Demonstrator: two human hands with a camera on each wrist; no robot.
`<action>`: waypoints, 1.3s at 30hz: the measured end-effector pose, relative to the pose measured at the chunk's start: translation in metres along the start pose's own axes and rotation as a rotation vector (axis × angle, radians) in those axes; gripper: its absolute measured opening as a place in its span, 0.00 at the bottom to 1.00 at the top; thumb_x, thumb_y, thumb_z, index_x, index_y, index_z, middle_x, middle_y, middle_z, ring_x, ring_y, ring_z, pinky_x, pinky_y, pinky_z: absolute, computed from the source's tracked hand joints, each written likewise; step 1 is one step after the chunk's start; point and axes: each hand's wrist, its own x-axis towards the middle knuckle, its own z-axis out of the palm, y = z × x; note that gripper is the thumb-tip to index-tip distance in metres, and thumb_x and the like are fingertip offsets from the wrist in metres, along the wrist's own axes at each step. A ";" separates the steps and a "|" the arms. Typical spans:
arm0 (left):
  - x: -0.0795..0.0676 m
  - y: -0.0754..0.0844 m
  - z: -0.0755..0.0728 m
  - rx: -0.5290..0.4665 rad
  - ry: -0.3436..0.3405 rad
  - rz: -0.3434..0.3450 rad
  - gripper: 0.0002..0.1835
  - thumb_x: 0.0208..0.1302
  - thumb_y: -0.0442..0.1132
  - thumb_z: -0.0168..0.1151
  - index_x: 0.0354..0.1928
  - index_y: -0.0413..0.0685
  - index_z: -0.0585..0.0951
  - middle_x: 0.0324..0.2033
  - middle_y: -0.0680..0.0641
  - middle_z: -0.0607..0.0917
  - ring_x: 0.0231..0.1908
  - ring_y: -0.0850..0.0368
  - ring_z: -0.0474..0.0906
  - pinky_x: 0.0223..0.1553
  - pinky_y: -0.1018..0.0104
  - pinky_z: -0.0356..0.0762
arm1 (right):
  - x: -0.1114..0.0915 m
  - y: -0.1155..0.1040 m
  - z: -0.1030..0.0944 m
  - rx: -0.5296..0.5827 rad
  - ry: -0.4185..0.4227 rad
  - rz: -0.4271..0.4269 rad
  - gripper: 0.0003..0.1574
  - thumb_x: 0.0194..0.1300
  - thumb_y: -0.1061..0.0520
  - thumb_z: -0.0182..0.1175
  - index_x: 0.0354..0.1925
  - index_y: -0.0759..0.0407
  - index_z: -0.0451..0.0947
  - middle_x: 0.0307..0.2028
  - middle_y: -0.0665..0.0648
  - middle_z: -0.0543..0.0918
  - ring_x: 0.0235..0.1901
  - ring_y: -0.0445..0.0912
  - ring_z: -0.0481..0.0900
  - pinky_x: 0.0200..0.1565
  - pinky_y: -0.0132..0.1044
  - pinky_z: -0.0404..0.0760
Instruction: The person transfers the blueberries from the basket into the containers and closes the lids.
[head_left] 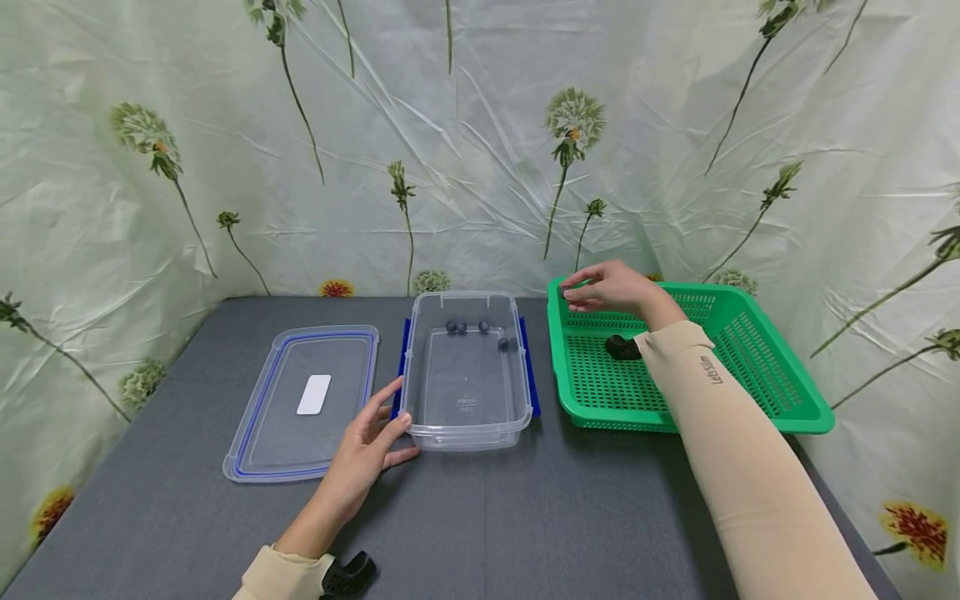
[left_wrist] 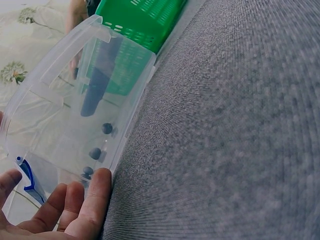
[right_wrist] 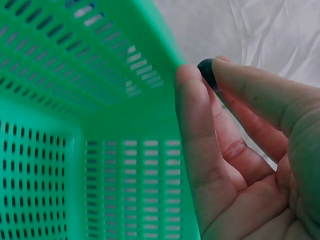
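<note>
My right hand (head_left: 611, 287) pinches one small dark blueberry (right_wrist: 206, 71) between thumb and fingertips. It is above the far left corner of a green slotted basket (head_left: 626, 419), as the head view shows. A clear plastic box (head_left: 465, 383) with blue side latches stands to the left of the basket, its top uncovered. Several blueberries (head_left: 461, 327) lie on its floor, toward the far side. The fingers of my left hand (head_left: 363, 446) touch the near left corner and side of this box. In the left wrist view, some fingertips (left_wrist: 97, 187) rest low against its wall.
A clear lid (head_left: 345, 454) with a blue seal and a white label lies flat to the left of the box. All stand on a grey cloth-covered table (head_left: 480, 525). Behind it hangs a flower-printed curtain (head_left: 480, 208).
</note>
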 end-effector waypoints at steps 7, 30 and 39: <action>0.000 0.000 -0.002 -0.012 -0.006 -0.004 0.33 0.82 0.44 0.60 0.83 0.67 0.62 0.73 0.34 0.69 0.71 0.34 0.72 0.57 0.50 0.91 | 0.007 -0.015 0.023 -0.022 -0.037 -0.061 0.25 0.77 0.61 0.65 0.67 0.70 0.78 0.39 0.54 0.91 0.38 0.41 0.89 0.49 0.34 0.91; -0.011 0.001 0.012 0.088 0.072 0.099 0.36 0.79 0.36 0.63 0.83 0.62 0.64 0.69 0.30 0.66 0.62 0.39 0.79 0.52 0.56 0.93 | 0.031 -0.042 0.087 -0.109 -0.127 -0.104 0.23 0.75 0.60 0.68 0.64 0.67 0.82 0.37 0.59 0.93 0.37 0.44 0.90 0.52 0.43 0.92; -0.011 0.002 0.012 0.064 0.067 0.087 0.35 0.80 0.39 0.63 0.83 0.64 0.64 0.71 0.31 0.66 0.63 0.40 0.78 0.54 0.55 0.92 | 0.046 -0.046 0.115 -0.155 -0.154 -0.099 0.21 0.76 0.61 0.67 0.64 0.66 0.83 0.33 0.54 0.92 0.36 0.45 0.90 0.54 0.46 0.92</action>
